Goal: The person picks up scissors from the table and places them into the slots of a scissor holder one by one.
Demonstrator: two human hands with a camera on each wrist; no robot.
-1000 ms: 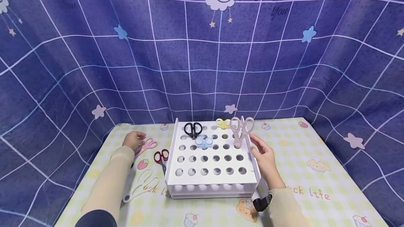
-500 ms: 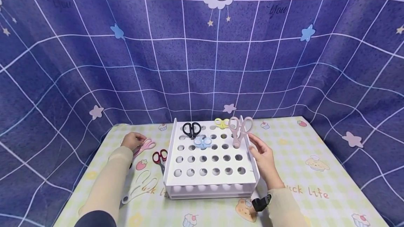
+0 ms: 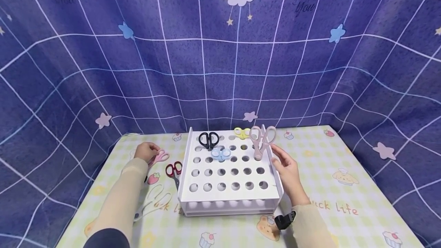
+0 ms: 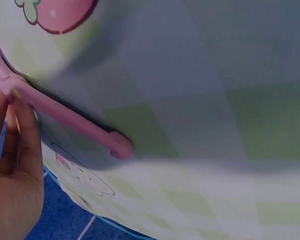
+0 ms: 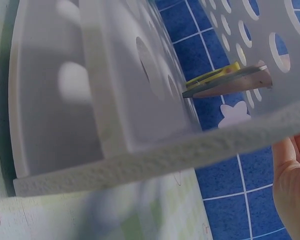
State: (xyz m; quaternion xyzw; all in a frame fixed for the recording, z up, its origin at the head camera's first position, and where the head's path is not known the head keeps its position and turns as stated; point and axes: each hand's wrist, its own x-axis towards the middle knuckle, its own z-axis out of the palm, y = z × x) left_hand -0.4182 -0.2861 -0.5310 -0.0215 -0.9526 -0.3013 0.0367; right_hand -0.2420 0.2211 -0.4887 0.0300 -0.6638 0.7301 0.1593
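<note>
My left hand pinches pink scissors with thumb and fingertips near their pivot. They lie at or just above the tablecloth; the head view shows their handles pointing right. My right hand touches the right side panel of a white rack with round holes, fingers relaxed along it. In the rack's holes stand black scissors, light blue scissors, yellow scissors and pale mauve scissors. Blades of the yellow and mauve pairs show beneath the top plate in the right wrist view.
Red-and-black scissors lie close against the rack's left side. White scissors lie nearer, beside my left forearm. A checked tablecloth covers the table, and a blue curtain hangs behind it.
My left hand stays at the pink scissors, and their handles have shifted slightly. The right hand stays at the rack. The head view has drifted slightly.
</note>
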